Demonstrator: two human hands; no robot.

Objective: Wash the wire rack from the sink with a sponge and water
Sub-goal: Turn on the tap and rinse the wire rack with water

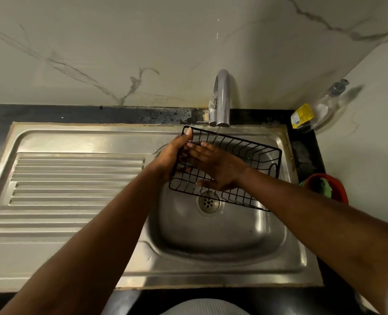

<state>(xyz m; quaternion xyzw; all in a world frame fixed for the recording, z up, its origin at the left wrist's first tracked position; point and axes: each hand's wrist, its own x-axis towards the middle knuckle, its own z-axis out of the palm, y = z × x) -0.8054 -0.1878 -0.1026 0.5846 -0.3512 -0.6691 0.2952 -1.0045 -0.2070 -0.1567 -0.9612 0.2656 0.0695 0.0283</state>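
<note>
Head view: wire rack (252, 155) is up off the sink (211, 237) floor, held tilted over the basin, far edge high and right under the tap (221, 98). Water (218, 132) is running, a thin stream hitting the rack's far rim.

Left hand (175, 153) grips the rack's left end: thumb over the far-left corner, fingers curled round the wires from behind. Right hand (218, 170) lies flat on the rack's mesh, fingers (197, 147) straight and close together, pointing left towards the left hand, thumb spread out on the near side. It holds nothing that I can see.

Drain (209, 202) shows through below the rack's near edge. Drainboard (75, 189) takes the left half of the steel.

On the dark counter (307, 155) to the right: red bowl (339, 189) with a green sponge (325, 186) in it, just beside the sink rim. Far right corner has a clear bottle (320, 108) with a yellow label, leaning at the wall.
</note>
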